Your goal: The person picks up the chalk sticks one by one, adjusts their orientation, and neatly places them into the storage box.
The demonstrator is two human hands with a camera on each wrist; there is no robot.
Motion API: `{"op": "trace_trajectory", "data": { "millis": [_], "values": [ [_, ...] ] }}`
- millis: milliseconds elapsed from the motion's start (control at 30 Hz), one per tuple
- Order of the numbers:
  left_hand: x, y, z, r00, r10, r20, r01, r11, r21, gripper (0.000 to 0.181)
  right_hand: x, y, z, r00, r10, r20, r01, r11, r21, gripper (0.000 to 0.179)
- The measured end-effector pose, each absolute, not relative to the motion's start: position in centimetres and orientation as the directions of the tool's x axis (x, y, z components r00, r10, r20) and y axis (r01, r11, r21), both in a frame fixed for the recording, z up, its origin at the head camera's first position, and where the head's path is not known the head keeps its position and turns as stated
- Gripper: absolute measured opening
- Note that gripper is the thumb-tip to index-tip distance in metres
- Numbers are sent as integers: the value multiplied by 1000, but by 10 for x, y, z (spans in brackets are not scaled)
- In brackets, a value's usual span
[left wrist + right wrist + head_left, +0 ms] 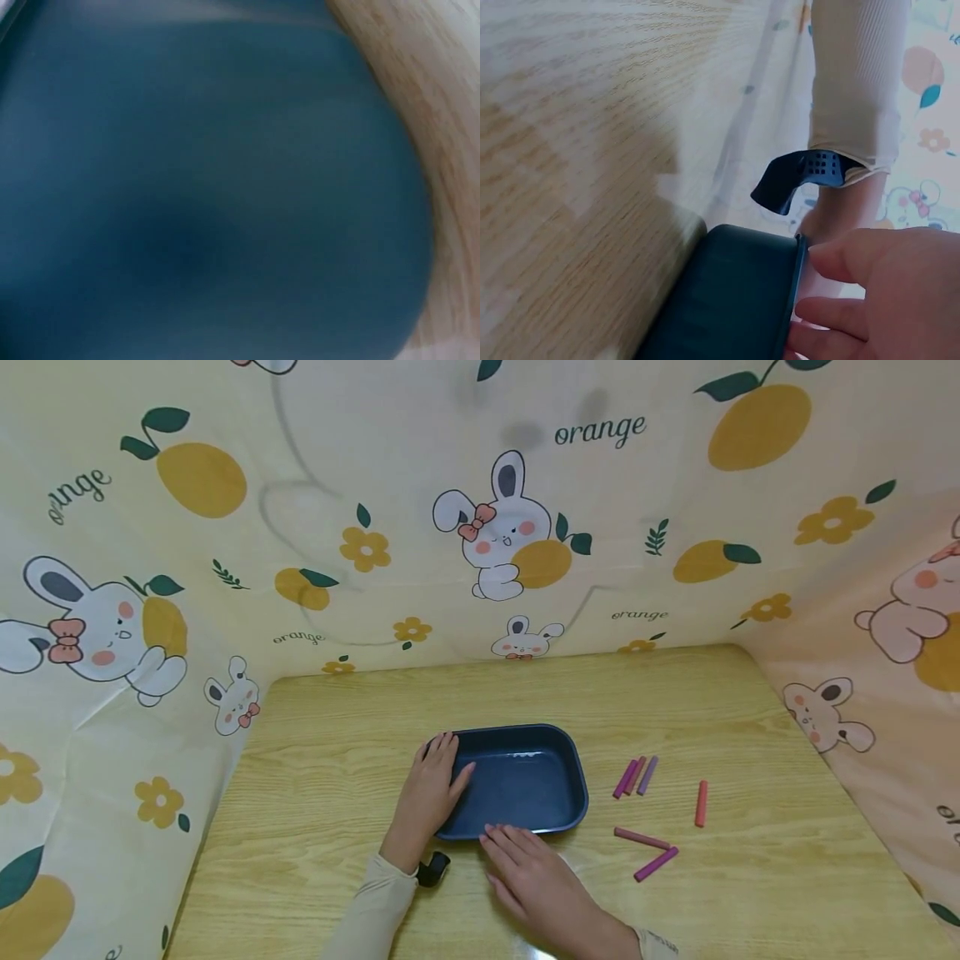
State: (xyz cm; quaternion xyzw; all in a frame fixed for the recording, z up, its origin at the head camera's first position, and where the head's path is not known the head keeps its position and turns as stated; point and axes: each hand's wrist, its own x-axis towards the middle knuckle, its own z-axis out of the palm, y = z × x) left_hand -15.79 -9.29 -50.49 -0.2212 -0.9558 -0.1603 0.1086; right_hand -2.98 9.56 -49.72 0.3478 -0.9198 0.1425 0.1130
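A dark blue rectangular tray (519,783) with rounded corners lies on the wooden table, and nothing shows inside it. My left hand (429,789) rests along its left side, fingers extended over the far left corner and thumb over the inner edge. At the near rim, my right hand (536,881) touches the tray with its fingertips, the fingers fairly straight. The outer wall of the tray (225,165) fills most of the left wrist view. In the right wrist view, the right hand (900,292) is beside the tray's rim, its fingers slightly bent.
Several short crayon-like sticks lie right of the tray: a group of three with a purple stick (647,775), a coral stick (701,803), and a mauve stick (641,837) meeting a magenta one (656,864). A black wrist mount (433,869) sits on the left wrist. Printed cloth (420,527) surrounds the table.
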Motion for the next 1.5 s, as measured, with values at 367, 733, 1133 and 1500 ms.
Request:
{"op": "trace_trajectory", "data": {
  "millis": [367,733,1133,1500],
  "values": [
    [-147,-108,-495,-906,329,265,408,845,346,60,-47,120,-483,-657,-609,445,-747,607,-272,38],
    [-112,-127,-493,-925,330,187,374,876,305,96,-73,196,-471,-739,-392,548,-609,736,-295,26],
    [-92,-133,-502,-930,332,156,363,892,267,108,-68,256,-482,-937,-311,158,-345,892,-291,21],
    [-80,-130,-505,-934,317,164,350,902,253,108,-61,266,-502,-961,-276,-25,-253,908,-334,15]
  ]
}}
